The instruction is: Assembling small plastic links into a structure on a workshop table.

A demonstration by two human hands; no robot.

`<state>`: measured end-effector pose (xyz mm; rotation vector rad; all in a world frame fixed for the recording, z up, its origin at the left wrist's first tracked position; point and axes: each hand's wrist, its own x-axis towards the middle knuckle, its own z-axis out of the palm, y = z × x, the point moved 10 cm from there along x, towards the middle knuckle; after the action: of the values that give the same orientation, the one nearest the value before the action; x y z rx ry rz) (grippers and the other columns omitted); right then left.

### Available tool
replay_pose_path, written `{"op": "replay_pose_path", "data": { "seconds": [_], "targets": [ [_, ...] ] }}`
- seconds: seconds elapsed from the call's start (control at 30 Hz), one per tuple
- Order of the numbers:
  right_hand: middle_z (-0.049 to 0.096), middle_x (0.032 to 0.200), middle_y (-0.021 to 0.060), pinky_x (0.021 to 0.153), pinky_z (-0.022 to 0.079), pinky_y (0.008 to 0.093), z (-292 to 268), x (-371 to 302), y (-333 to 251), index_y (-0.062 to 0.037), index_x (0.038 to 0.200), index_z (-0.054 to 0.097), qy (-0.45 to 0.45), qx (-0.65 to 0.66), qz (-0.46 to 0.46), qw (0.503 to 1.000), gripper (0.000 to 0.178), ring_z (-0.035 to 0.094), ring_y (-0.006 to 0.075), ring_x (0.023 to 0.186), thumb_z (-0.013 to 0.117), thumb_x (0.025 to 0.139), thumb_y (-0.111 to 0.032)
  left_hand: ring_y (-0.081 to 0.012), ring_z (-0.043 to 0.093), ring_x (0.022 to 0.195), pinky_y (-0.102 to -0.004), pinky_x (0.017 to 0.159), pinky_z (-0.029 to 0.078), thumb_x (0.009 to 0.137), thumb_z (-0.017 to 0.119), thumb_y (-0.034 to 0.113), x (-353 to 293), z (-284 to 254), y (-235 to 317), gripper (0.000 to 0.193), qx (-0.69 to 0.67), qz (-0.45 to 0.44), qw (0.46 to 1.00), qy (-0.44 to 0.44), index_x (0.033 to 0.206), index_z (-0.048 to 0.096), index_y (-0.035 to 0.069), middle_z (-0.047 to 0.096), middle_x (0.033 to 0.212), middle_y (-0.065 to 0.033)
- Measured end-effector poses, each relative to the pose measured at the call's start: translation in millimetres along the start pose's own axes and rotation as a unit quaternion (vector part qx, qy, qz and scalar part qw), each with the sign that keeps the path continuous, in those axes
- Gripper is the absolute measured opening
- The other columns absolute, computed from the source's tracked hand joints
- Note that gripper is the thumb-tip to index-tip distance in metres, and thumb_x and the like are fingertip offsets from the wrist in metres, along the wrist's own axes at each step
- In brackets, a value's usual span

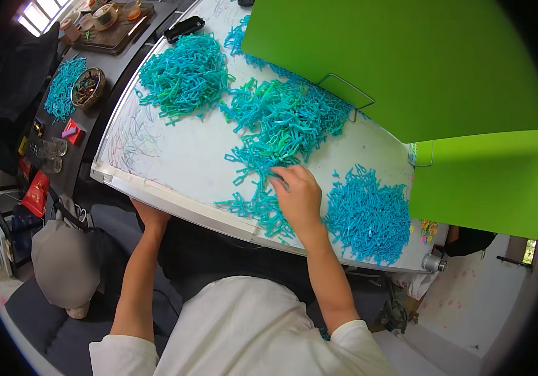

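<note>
Right hand (299, 195): fingers drawn narrow at the near part of the middle teal pile (284, 119) on the surface (175, 153); whether a piece is held, cannot tell. Left hand (151, 214): partly hidden by the surface's edge; state cannot be determined.

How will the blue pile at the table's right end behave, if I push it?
The blue pile would probably slide apart, since its small pieces look loose. Some might fall, as it lies near the edge of the white table. Each piece looks thin, so likely light.
</note>
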<state>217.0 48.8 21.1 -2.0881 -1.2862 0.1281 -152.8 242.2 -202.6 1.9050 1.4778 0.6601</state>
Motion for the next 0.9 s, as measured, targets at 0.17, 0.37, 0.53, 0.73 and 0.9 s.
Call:
{"op": "replay_pose_path", "data": {
  "seconds": [0.17,0.37,0.53,0.73,0.9],
  "targets": [
    [0.072,0.095,0.0096,0.075,0.055,0.0417,9.9,-16.8,12.6,-0.0073,0.097,0.079,-0.099,-0.036,0.076,0.992,0.014,0.068,0.0297,0.084,0.085,0.085,-0.010,-0.0343,0.059,0.130,-0.0482,0.119,0.034,0.091,0.077,0.041,-1.4,-2.8,13.2,0.054,0.168,-0.040,0.983,-0.063,0.130,0.064,0.006,0.069,0.132,-0.0126],
    [0.072,0.089,0.0010,0.059,0.047,0.0239,1.8,-26.4,57.7,0.0024,0.111,0.079,-0.064,0.238,0.269,0.931,0.021,0.057,0.0069,0.066,0.083,0.093,-0.006,-0.0328,0.057,0.134,-0.0497,0.119,0.031,0.092,0.074,0.042,0.1,3.9,13.8,0.052,0.211,0.014,0.976,-0.057,0.132,0.065,0.009,0.069,0.134,-0.0097],
    [0.073,0.091,0.0019,0.064,0.055,0.0228,10.2,-40.6,66.3,0.0039,0.128,0.074,-0.092,0.432,0.379,0.813,0.031,0.067,0.0100,0.073,0.077,0.099,-0.007,-0.0339,0.055,0.136,-0.0494,0.119,0.031,0.091,0.074,0.045,-1.1,3.3,6.0,0.059,0.213,0.009,0.976,-0.041,0.137,0.063,0.009,0.068,0.137,-0.0101],
    [0.075,0.093,0.0043,0.072,0.064,0.0267,10.4,-51.4,63.3,0.0036,0.130,0.073,-0.097,0.484,0.381,0.782,0.031,0.074,0.0127,0.082,0.075,0.100,-0.007,-0.0349,0.057,0.134,-0.0503,0.117,0.032,0.090,0.074,0.046,-6.0,11.3,10.2,0.053,0.354,0.079,0.932,-0.024,0.130,0.069,0.011,0.071,0.134,-0.0092],
    [0.075,0.095,0.0057,0.072,0.064,0.0272,9.6,-52.7,58.4,0.0040,0.129,0.073,-0.105,0.467,0.364,0.799,0.030,0.074,0.0140,0.082,0.075,0.100,-0.005,-0.0350,0.061,0.128,-0.0511,0.114,0.035,0.089,0.075,0.043,-5.0,-2.4,12.0,0.043,0.166,0.061,0.983,0.050,0.120,0.074,0.013,0.075,0.124,-0.0084]
  ]
}}
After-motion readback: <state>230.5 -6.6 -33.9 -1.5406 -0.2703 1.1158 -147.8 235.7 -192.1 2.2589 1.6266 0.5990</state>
